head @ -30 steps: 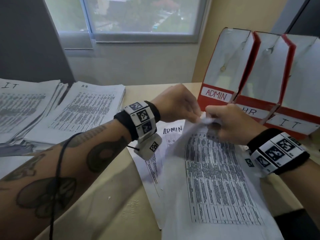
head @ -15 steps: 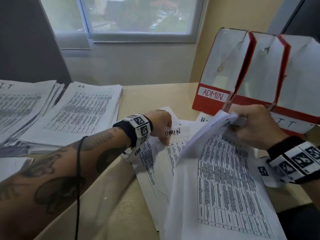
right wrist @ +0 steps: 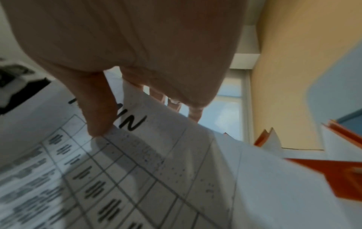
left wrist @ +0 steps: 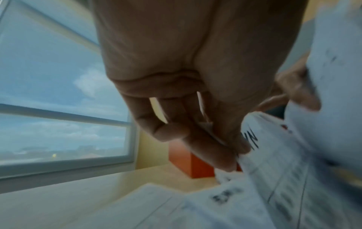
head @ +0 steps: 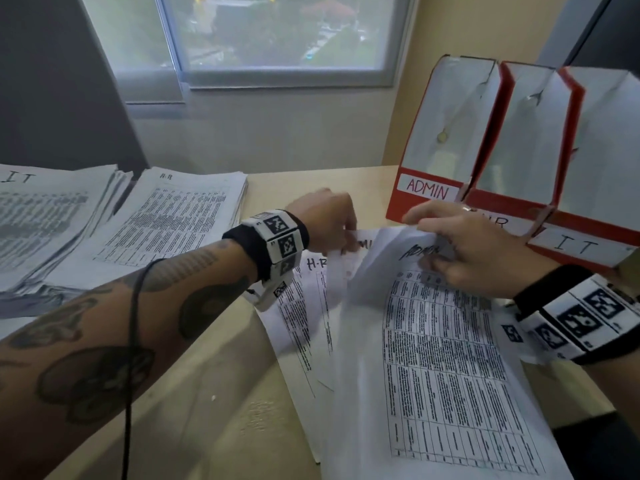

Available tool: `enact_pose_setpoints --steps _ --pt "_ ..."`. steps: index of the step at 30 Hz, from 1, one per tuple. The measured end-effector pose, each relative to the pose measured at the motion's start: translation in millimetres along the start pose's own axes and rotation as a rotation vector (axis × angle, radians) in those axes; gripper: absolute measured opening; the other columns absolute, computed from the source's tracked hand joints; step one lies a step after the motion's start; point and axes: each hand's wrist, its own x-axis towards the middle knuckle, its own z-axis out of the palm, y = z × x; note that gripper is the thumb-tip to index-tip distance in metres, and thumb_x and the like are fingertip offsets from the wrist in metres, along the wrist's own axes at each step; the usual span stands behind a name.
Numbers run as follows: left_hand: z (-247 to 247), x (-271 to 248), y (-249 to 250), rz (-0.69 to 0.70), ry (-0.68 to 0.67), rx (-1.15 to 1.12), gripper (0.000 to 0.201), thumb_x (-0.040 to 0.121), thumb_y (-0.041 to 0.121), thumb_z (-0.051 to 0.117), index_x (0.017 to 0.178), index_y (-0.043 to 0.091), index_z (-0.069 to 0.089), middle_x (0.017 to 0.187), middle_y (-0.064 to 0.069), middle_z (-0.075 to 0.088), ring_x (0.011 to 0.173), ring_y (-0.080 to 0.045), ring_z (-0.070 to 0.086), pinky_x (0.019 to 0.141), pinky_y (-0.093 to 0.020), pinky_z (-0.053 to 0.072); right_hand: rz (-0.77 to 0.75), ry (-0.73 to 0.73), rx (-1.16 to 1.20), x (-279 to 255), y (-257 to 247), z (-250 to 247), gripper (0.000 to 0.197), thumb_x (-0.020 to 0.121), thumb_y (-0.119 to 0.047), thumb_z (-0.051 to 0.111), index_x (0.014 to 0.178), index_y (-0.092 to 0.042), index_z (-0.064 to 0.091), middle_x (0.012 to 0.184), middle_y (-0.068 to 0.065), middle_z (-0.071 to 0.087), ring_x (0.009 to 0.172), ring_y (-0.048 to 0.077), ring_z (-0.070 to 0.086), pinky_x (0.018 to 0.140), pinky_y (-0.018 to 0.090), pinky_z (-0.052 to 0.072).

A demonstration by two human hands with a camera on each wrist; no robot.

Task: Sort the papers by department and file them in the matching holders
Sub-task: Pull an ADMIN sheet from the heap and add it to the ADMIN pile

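A loose pile of printed sheets lies in front of me. My right hand (head: 437, 263) grips the top edge of the uppermost ADMIN sheet (head: 440, 358), its thumb (right wrist: 98, 117) pressed on the heading. My left hand (head: 346, 239) pinches the top edge of a second ADMIN sheet (head: 360, 242) just behind it, fingers (left wrist: 221, 155) closed on the paper (left wrist: 274, 162). An H-R sheet (head: 304, 306) shows underneath. Three red holders stand at the right: ADMIN (head: 429, 192), HR (head: 498, 221) partly hidden by my right hand, and IT (head: 575, 245).
Sorted stacks lie at the far left of the desk (head: 225, 410): an IT stack (head: 41, 216) and an HR stack (head: 166, 216). A window (head: 277, 32) and wall close off the back. A black cable (head: 131, 341) hangs over my left forearm.
My left hand rose from pressing the lower ADMIN sheet and now pinches its top edge. My right hand came down and left with its sheet, close to the left hand.
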Motion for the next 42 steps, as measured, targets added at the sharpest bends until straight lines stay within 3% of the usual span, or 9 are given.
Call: enact_pose_setpoints --steps 3,8,12,16,19,23,27,34,42 --pt "-10 -1 26 0.182 -0.02 -0.114 0.026 0.087 0.014 0.074 0.063 0.023 0.071 0.056 0.009 0.064 0.054 -0.006 0.055 0.061 -0.021 0.046 -0.029 -0.028 0.013 12 -9 6 0.015 0.087 -0.017 0.078 0.087 -0.023 0.064 0.146 -0.013 0.053 0.134 0.007 0.048 0.102 0.037 0.045" --pt "-23 0 28 0.238 -0.024 -0.506 0.017 0.096 0.026 0.074 0.087 0.013 0.08 0.064 0.015 0.073 0.056 -0.002 0.067 0.057 -0.02 0.049 0.043 0.092 0.156 -2 2 0 0.039 0.073 0.001 0.083 0.065 -0.024 0.054 0.061 -0.009 0.059 0.059 0.009 0.054 0.054 0.031 0.038" --pt "-15 8 0 0.064 0.014 -0.51 0.027 0.101 0.035 0.066 0.089 0.014 0.078 0.077 0.003 0.079 0.064 -0.012 0.076 0.063 -0.028 0.057 0.124 0.22 0.342 -27 19 -7 0.055 0.069 0.015 0.083 0.08 -0.029 0.053 0.065 0.004 0.064 0.058 0.018 0.059 0.055 0.031 0.048" --pt "9 15 -16 -0.088 -0.133 -0.13 0.03 0.091 0.053 0.072 0.086 0.024 0.079 0.071 0.01 0.077 0.065 -0.004 0.073 0.081 -0.033 0.061 0.121 0.249 0.547 -45 31 -12 0.049 0.068 0.008 0.091 0.092 -0.027 0.067 0.07 0.011 0.071 0.07 0.042 0.07 0.07 0.061 0.059" --pt "23 20 -16 -0.132 -0.165 -0.032 0.045 0.085 0.062 0.074 0.105 0.022 0.08 0.088 0.009 0.078 0.083 -0.011 0.072 0.089 -0.036 0.06 0.039 0.246 0.624 -51 31 -13 0.019 0.066 -0.036 0.093 0.069 -0.026 0.078 0.074 0.009 0.074 0.069 0.037 0.069 0.068 0.05 0.06" --pt "36 31 -5 -0.087 -0.144 0.025 0.078 0.081 0.067 0.075 0.141 0.021 0.06 0.131 0.003 0.065 0.118 -0.021 0.06 0.106 -0.044 0.05 0.052 0.227 0.701 -48 32 -9 0.048 0.065 0.023 0.076 0.057 -0.024 0.076 0.079 0.01 0.075 0.073 0.033 0.066 0.072 0.044 0.051" --pt "47 42 5 -0.102 -0.226 0.025 0.1 0.068 0.058 0.089 0.151 0.021 0.048 0.14 0.003 0.058 0.128 -0.024 0.054 0.112 -0.049 0.045 0.063 0.232 0.576 -49 31 -10 0.014 0.073 -0.014 0.082 0.067 -0.026 0.078 0.078 0.0 0.077 0.074 0.027 0.073 0.071 0.044 0.061" --pt "37 47 2 -0.118 0.035 -0.113 0.022 0.079 0.031 0.09 0.097 0.02 0.083 0.086 0.004 0.075 0.085 -0.017 0.065 0.08 -0.032 0.056 0.095 0.243 0.426 -50 27 -13 0.027 0.075 0.003 0.088 0.082 -0.022 0.082 0.077 -0.002 0.078 0.073 0.026 0.074 0.066 0.05 0.061" --pt "18 10 -19 -0.156 -0.016 -0.006 0.014 0.094 0.026 0.074 0.094 0.016 0.083 0.066 0.005 0.064 0.066 -0.012 0.058 0.057 -0.024 0.044 0.101 0.229 0.303 -39 22 -6 0.021 0.076 0.003 0.085 0.079 -0.018 0.08 0.072 -0.003 0.074 0.064 0.021 0.068 0.056 0.043 0.057"
